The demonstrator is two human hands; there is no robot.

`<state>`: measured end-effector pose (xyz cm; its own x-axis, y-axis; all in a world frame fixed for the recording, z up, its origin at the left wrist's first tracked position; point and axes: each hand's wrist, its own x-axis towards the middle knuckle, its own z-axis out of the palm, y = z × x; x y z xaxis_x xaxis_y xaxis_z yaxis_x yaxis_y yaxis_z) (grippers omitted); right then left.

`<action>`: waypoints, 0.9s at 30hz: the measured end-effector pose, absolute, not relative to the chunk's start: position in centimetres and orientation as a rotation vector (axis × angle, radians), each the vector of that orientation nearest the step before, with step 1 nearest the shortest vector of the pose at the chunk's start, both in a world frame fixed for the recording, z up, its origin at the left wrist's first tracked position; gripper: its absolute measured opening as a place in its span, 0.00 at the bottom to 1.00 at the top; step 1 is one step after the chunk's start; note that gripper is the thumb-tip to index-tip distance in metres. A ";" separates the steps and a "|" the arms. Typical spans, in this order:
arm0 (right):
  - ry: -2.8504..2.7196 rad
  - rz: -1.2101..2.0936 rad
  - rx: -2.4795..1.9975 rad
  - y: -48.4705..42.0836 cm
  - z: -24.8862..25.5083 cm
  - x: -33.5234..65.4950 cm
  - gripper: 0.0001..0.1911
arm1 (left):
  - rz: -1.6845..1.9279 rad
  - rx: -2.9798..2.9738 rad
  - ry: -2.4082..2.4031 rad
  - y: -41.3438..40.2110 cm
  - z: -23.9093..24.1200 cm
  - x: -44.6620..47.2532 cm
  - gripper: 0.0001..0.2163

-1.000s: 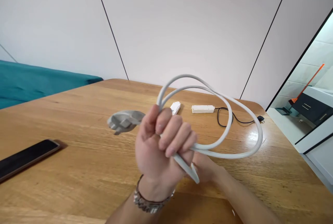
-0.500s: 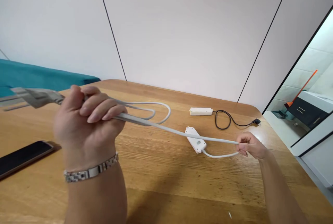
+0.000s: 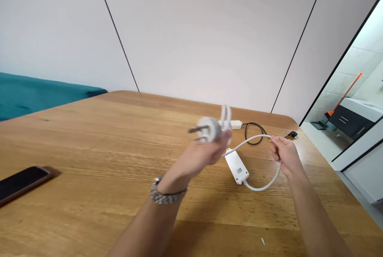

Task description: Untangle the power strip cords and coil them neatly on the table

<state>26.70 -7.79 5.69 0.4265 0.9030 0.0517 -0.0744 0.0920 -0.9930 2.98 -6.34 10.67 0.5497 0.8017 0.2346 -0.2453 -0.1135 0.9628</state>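
Note:
My left hand point(image 3: 206, 151) is closed around the white cable near its plug and a folded loop of it, above the middle of the table. The white plug point(image 3: 208, 128), blurred by motion, points left with its metal pins showing. My right hand point(image 3: 285, 153) pinches the white cable point(image 3: 248, 140) farther right. From there the cable bends down and back to a white power strip point(image 3: 237, 167), which lies on the table between my hands with its labelled underside up.
A second white power strip point(image 3: 237, 124) lies farther back, partly behind the plug and loop. Its black cord point(image 3: 253, 142) coils to a black plug point(image 3: 293, 134). A phone point(image 3: 22, 183) lies at the left on the wooden table point(image 3: 89, 149), and a small white scrap point(image 3: 263, 241) near the front.
My left hand has swung right with the plug and looped cable, toward my right hand. The stretched cable has slackened into a curve. My right hand keeps its pinch.

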 end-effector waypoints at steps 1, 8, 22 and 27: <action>-0.824 0.856 -1.232 -8.0 5.8 26.1 0.21 | 0.910 1.455 0.526 -6.7 10.1 4.5 0.23; -1.278 0.513 -1.080 -10.4 5.3 21.5 0.22 | 0.911 1.400 0.552 -7.1 6.6 10.1 0.21; -1.303 0.449 -0.874 -9.9 4.3 20.5 0.22 | 1.162 1.340 0.652 -7.0 6.6 9.9 0.14; -1.142 0.403 -1.235 -6.7 1.1 21.9 0.16 | 1.128 0.962 0.524 -5.6 8.5 8.3 0.12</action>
